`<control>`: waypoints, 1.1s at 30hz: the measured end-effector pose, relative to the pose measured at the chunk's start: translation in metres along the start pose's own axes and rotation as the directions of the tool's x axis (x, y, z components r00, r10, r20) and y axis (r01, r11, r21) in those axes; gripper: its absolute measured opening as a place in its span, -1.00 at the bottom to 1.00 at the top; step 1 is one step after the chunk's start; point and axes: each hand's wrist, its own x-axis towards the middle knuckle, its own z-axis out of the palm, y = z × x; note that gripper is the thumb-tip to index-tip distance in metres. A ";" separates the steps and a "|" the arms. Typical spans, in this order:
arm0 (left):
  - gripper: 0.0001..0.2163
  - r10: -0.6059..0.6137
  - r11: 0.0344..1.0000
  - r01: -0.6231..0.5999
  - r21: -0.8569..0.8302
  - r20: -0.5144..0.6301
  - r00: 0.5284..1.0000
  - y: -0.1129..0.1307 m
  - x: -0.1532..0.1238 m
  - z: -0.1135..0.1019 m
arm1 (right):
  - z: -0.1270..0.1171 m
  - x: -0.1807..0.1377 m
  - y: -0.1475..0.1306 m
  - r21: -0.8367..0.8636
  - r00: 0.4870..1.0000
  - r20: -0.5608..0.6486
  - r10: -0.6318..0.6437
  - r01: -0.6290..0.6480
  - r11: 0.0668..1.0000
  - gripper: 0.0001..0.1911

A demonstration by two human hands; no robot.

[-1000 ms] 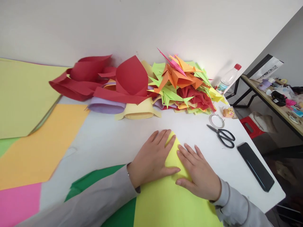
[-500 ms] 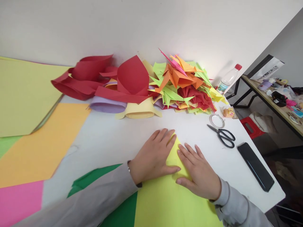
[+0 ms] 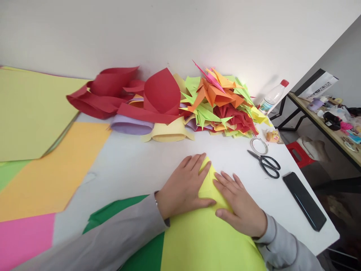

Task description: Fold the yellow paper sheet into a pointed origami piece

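A large sheet of yellow paper (image 3: 208, 241) lies in front of me, its far end narrowing to a folded point. My left hand (image 3: 187, 188) presses flat on the left side of that point, fingers stretched out and thumb across the paper. On the right edge rests my right hand (image 3: 241, 205), its fingers also extended. Between the two hands a strip of yellow paper shows. Part of each paper edge is hidden under my palms. Green paper (image 3: 146, 252) lies partly beneath the yellow sheet and my left sleeve.
Folded red paper shapes (image 3: 162, 92) and a pile of colourful folded paper (image 3: 217, 94) stand along the wall. Scissors (image 3: 266, 163), a tape roll (image 3: 258, 146), a black case (image 3: 304, 201) and a bottle (image 3: 272, 98) are at right. Large paper sheets (image 3: 36, 116) lie at left.
My right hand has shifted slightly right along the paper's edge, so the gap between my hands is a little wider. My left hand stays in nearly the same place.
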 end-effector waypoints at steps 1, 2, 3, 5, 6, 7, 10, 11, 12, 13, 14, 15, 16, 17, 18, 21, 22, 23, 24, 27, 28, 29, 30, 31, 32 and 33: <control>-0.14 -0.003 1.000 0.003 -0.004 0.001 1.000 0.000 0.000 0.000 | -0.001 0.000 0.003 0.033 0.999 -0.035 -0.007 0.008 0.999 -0.34; -0.14 -0.003 1.000 0.003 -0.008 0.002 1.000 0.000 0.000 0.000 | -0.003 0.001 0.007 0.062 0.997 -0.078 -0.008 0.013 0.998 -0.37; -0.14 -0.004 1.000 0.004 -0.011 0.003 1.000 0.000 0.000 0.000 | -0.004 0.003 0.011 0.086 0.993 -0.121 -0.009 0.019 0.996 -0.38; -0.13 -0.004 1.000 0.004 -0.014 0.004 1.000 0.000 0.000 0.000 | -0.007 0.012 0.020 0.100 0.982 -0.189 0.019 0.000 0.995 -0.40; -0.13 -0.002 1.000 0.002 -0.013 0.002 1.000 0.000 -0.001 0.001 | -0.009 0.019 0.023 0.083 0.978 -0.205 0.025 -0.008 0.997 -0.39; -0.12 -0.002 1.000 0.002 -0.011 -0.003 1.000 0.000 -0.001 0.001 | -0.010 0.027 0.026 0.052 0.977 -0.212 0.025 -0.015 0.999 -0.38; -0.12 -0.005 1.000 0.005 -0.007 -0.019 1.000 -0.001 -0.001 0.002 | -0.013 0.053 0.032 -0.058 0.983 -0.184 0.015 -0.026 0.998 -0.38; -0.12 -0.009 1.000 0.009 -0.007 -0.022 1.000 -0.001 -0.001 0.002 | -0.014 0.061 0.032 -0.091 0.983 -0.184 0.009 -0.026 0.996 -0.40; -0.12 -0.011 1.000 0.011 -0.009 -0.024 1.000 -0.001 -0.001 0.002 | -0.014 0.066 0.033 -0.125 0.984 -0.178 0.004 -0.026 0.992 -0.42; -0.12 -0.012 1.000 0.012 -0.012 -0.024 1.000 -0.001 -0.001 0.002 | -0.013 0.071 0.034 -0.157 0.985 -0.174 -0.005 -0.023 0.987 -0.43; -0.13 -0.011 1.000 0.011 -0.016 -0.024 1.000 0.000 -0.001 0.002 | -0.013 0.073 0.034 -0.188 0.985 -0.172 -0.016 -0.017 0.982 -0.44; -0.13 -0.009 1.000 0.008 -0.020 -0.023 1.000 0.000 0.000 0.002 | -0.012 0.075 0.035 -0.217 0.985 -0.169 -0.030 -0.008 0.976 -0.43; -0.13 -0.007 1.000 0.006 -0.022 -0.021 1.000 -0.001 0.000 0.002 | -0.012 0.075 0.036 -0.242 0.985 -0.169 -0.046 0.004 0.970 -0.42; -0.12 -0.005 1.000 0.004 -0.024 -0.018 1.000 -0.001 0.000 0.002 | -0.011 0.075 0.036 -0.261 0.984 -0.168 -0.063 0.017 0.965 -0.41; -0.12 -0.004 1.000 0.004 -0.023 -0.015 1.000 -0.001 0.000 0.002 | -0.011 0.074 0.037 -0.274 0.983 -0.169 -0.078 0.029 0.961 -0.39; -0.11 -0.008 1.000 0.007 -0.016 -0.011 1.000 -0.001 0.000 0.002 | -0.011 0.073 0.037 -0.290 0.980 -0.172 -0.100 0.047 0.956 -0.39; -0.11 -0.007 1.000 0.007 -0.013 -0.011 1.000 0.000 0.000 0.002 | -0.011 0.073 0.037 -0.296 0.980 -0.171 -0.102 0.047 0.954 -0.39; -0.11 -0.005 1.000 0.005 -0.011 -0.012 1.000 0.000 -0.001 0.002 | -0.012 0.074 0.037 -0.307 0.980 -0.169 -0.102 0.046 0.951 -0.40; -0.12 -0.004 1.000 0.003 -0.009 -0.013 1.000 0.000 -0.001 0.002 | -0.012 0.074 0.036 -0.320 0.981 -0.166 -0.103 0.045 0.946 -0.40; -0.14 -0.002 1.000 0.002 -0.006 -0.020 1.000 0.000 -0.002 0.001 | -0.013 0.075 0.034 -0.363 0.983 -0.150 -0.107 0.046 0.931 -0.38; -0.14 -0.002 1.000 0.002 -0.007 -0.021 1.000 0.000 -0.002 0.001 | -0.013 0.076 0.033 -0.377 0.984 -0.143 -0.110 0.048 0.925 -0.37; -0.13 -0.002 1.000 0.002 -0.009 -0.020 1.000 0.000 -0.002 0.001 | -0.013 0.076 0.033 -0.391 0.984 -0.138 -0.112 0.050 0.919 -0.37; -0.13 -0.003 1.000 0.003 -0.012 -0.017 1.000 0.000 -0.002 0.001 | -0.013 0.076 0.032 -0.404 0.985 -0.132 -0.113 0.051 0.913 -0.36; -0.12 -0.004 1.000 0.004 -0.015 -0.013 1.000 0.000 -0.001 0.001 | -0.014 0.076 0.031 -0.417 0.985 -0.127 -0.114 0.051 0.907 -0.35; -0.12 -0.006 1.000 0.006 -0.018 -0.009 1.000 0.000 -0.001 0.001 | -0.014 0.077 0.030 -0.428 0.986 -0.124 -0.115 0.052 0.903 -0.34; -0.11 -0.008 1.000 0.007 -0.019 -0.007 1.000 0.000 -0.001 0.001 | -0.014 0.077 0.030 -0.435 0.986 -0.120 -0.114 0.051 0.899 -0.34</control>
